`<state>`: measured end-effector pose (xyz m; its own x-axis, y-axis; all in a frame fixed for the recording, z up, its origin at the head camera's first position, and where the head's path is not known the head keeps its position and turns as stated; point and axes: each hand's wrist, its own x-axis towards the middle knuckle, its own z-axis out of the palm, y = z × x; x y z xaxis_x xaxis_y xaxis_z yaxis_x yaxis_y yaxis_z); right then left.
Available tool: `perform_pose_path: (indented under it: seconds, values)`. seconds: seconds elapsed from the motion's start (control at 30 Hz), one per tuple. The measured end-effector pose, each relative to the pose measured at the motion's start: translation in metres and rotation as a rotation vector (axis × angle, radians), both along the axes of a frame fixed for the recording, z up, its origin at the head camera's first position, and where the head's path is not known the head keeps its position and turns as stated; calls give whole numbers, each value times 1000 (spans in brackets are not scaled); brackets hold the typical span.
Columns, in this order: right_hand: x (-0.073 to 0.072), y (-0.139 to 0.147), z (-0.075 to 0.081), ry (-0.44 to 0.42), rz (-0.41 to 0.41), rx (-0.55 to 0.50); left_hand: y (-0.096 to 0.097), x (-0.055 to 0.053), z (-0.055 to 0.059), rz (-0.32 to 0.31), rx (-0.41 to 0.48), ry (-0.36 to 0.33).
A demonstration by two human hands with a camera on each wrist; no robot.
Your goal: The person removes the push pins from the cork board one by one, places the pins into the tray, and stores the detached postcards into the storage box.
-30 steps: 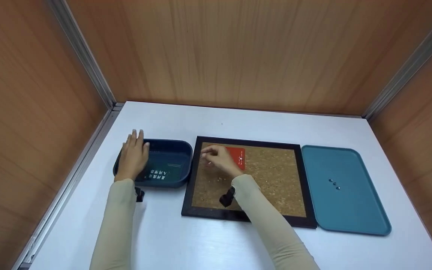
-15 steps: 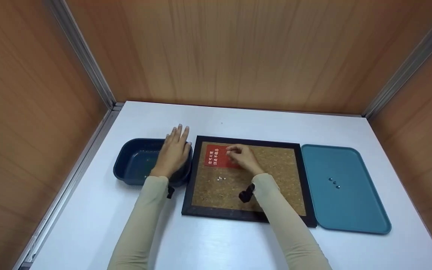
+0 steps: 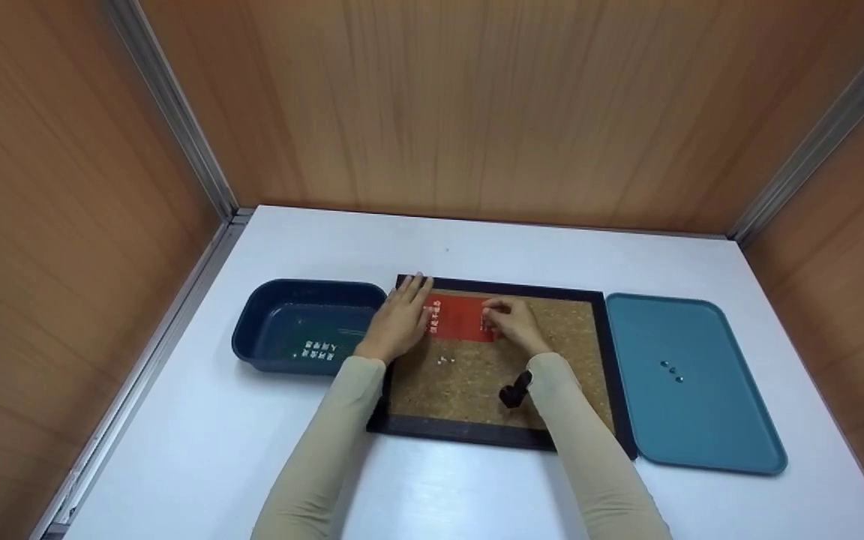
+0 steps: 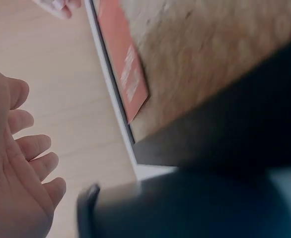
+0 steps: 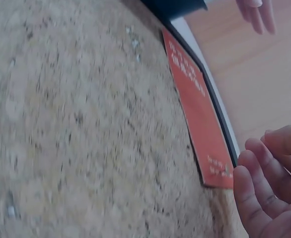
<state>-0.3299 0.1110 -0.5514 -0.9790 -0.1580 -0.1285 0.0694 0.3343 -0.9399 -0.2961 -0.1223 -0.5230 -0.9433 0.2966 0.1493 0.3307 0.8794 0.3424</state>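
Note:
A red card (image 3: 462,316) with white characters lies at the upper left of a black-framed cork board (image 3: 507,390). My left hand (image 3: 396,322), fingers extended, is over the frame's left side and overlaps the card's left end. In the left wrist view, nothing is in the left hand (image 4: 21,163). My right hand (image 3: 513,322) is at the card's right end with its fingers loosely bent. In the right wrist view a small clear pin (image 5: 226,168) shows on the card, just beside the right fingertips (image 5: 242,173). No held thing shows there. Several small clear pins (image 3: 445,361) lie below the card.
Left of the board stands a deep navy tray (image 3: 252,360) with a dark green card (image 3: 316,341) inside. To the right, a flat teal tray (image 3: 702,420) carries several small shiny pieces (image 3: 673,370). Wooden panels (image 3: 477,112) enclose the white table (image 3: 477,495).
My left hand has moved right, from over the navy tray to the card's left end. My right hand has shifted right along the card, uncovering its left and middle parts.

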Motion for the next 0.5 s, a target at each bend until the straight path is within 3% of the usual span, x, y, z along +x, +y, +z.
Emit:
perform_pose_path:
  seconds: [0.33, 0.5]
  values:
    - [-4, 9, -10, 12, -31, 66, 22, -2, -17, -86, -36, -73]
    - [-6, 10, -12, -1, -30, 85, 29, -1, -21, -86, -49, -149]
